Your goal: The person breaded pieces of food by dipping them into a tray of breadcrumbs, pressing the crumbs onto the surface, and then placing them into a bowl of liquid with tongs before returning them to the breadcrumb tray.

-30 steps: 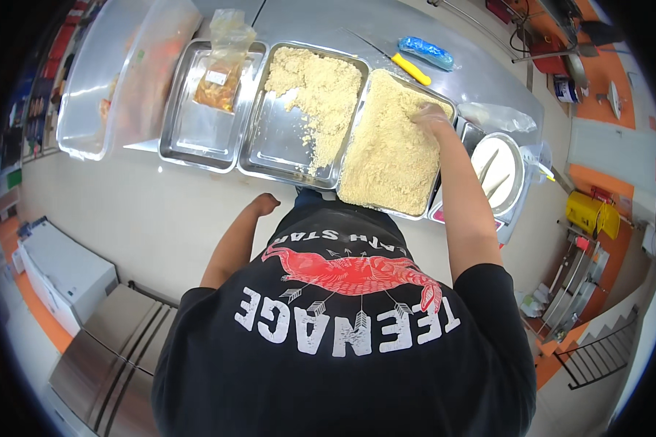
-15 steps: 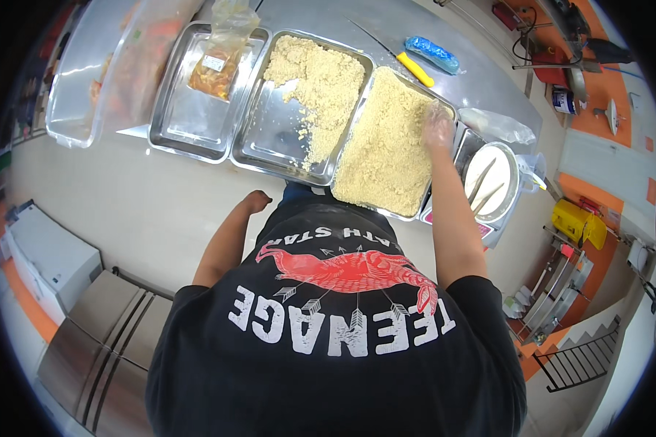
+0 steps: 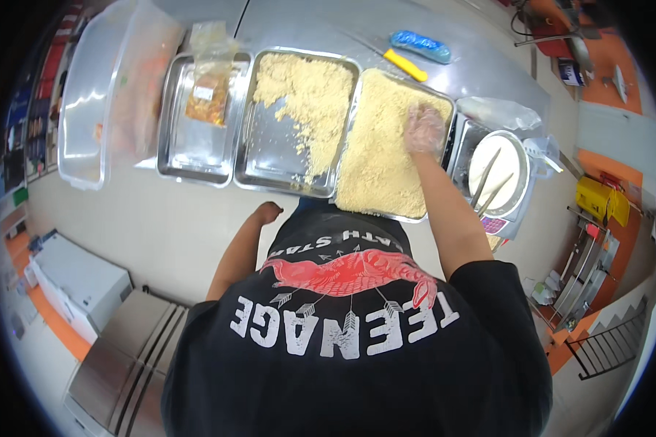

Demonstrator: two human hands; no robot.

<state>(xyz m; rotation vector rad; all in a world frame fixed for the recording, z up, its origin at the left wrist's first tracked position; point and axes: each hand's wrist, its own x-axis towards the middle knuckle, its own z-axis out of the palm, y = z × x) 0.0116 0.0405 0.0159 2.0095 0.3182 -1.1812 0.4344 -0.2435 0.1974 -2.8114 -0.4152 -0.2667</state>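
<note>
My right hand (image 3: pixel 424 130), in a thin clear plastic glove, lies on pale yellow crumbs (image 3: pixel 381 146) with its fingers stretched forward. These crumbs fill a metal tray (image 3: pixel 450 120) almost to the rim; the hand is near its far right corner. My bare left hand (image 3: pixel 270 212) hangs off the table's near side, fingers curled, with nothing visible in it. Left of the full tray, a second metal tray (image 3: pixel 266 156) holds a heap of similar crumbs (image 3: pixel 306 91), its lower left bottom bare. A third tray (image 3: pixel 189 156) carries a plastic bag of orange-brown food (image 3: pixel 207 102).
A large translucent bin (image 3: pixel 87 116) stands far left. Beyond the full tray lie a yellow-handled knife (image 3: pixel 405 65) and a blue plastic-wrapped bundle (image 3: pixel 420 46). To the right, a bowl of white content (image 3: pixel 497 175) has tongs (image 3: pixel 487 182) in it, beside a clear bag (image 3: pixel 499 113).
My right hand has moved left and slightly nearer over the crumbs, away from the tray's right rim. My left hand still hangs by the table's near side. The view has shifted.
</note>
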